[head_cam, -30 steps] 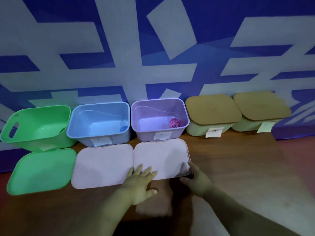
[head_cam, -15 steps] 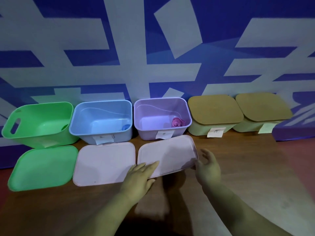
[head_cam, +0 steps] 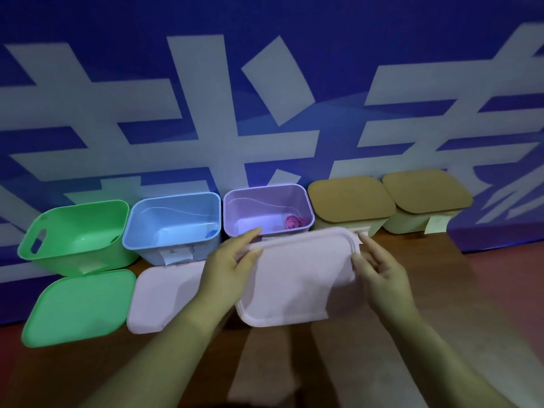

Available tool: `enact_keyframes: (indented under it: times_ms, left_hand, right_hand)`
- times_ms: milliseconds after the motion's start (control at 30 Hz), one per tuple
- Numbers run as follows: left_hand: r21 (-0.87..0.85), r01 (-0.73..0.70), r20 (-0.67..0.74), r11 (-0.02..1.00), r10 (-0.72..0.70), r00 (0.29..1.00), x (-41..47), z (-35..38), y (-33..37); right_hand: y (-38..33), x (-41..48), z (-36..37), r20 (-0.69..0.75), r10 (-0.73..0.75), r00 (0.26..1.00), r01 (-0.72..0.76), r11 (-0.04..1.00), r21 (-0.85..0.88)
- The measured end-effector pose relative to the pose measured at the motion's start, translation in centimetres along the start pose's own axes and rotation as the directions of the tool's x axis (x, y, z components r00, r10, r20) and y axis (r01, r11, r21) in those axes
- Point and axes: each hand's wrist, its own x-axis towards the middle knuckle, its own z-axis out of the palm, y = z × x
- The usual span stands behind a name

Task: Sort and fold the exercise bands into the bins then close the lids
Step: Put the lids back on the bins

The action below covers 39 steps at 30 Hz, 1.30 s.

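Note:
A pale pink lid [head_cam: 297, 278] is lifted off the table, tilted, just in front of the open purple bin [head_cam: 266, 191]. My left hand [head_cam: 229, 269] grips its left edge and my right hand [head_cam: 382, 278] grips its right edge. A rolled pink band [head_cam: 293, 222] lies in the purple bin's right corner. To the left stand an open blue bin [head_cam: 173, 231] with a blue band [head_cam: 211, 233] in its corner and an open green bin [head_cam: 73, 231].
A second pink lid [head_cam: 164, 298] and a green lid [head_cam: 76, 307] lie flat on the wooden table [head_cam: 456, 290] in front of the blue and green bins. Two pale bins with tan lids [head_cam: 350, 198] [head_cam: 426, 189] stand shut at the right, against the blue and white wall.
Both hands have taken the right pink lid by its sides and raised it off the table toward the purple bin. The camera has moved closer.

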Motion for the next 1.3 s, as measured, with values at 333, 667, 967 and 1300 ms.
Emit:
enact_keyframes:
  times_ms: [333,667,967,1300]
  left_hand:
    - [0.182,0.080,-0.078,0.980,-0.067,0.995,1.3,2.1,6.2]
    - [0.542,-0.104,0.165,0.834,0.016,0.986,-2.5,5.9,10.0]
    - [0.752,-0.042,0.097,0.658,-0.047,0.994,-4.5,4.9,9.5]
    - [0.780,-0.088,0.168,0.619,-0.073,0.983,0.2,-1.7,5.5]
  right_hand:
    - [-3.7,-0.1,-3.4,-0.164,-0.032,0.986,0.068,0.973,0.223]
    - [-6.9,2.0,-7.7,-0.155,-0.130,0.979,0.158,0.970,0.187]
    - [-5.6,3.0,-7.5,0.316,-0.298,0.901,0.354,0.926,-0.135]
    - [-6.2,5.4,-2.2,0.607,-0.257,0.752,0.541,0.767,-0.345]
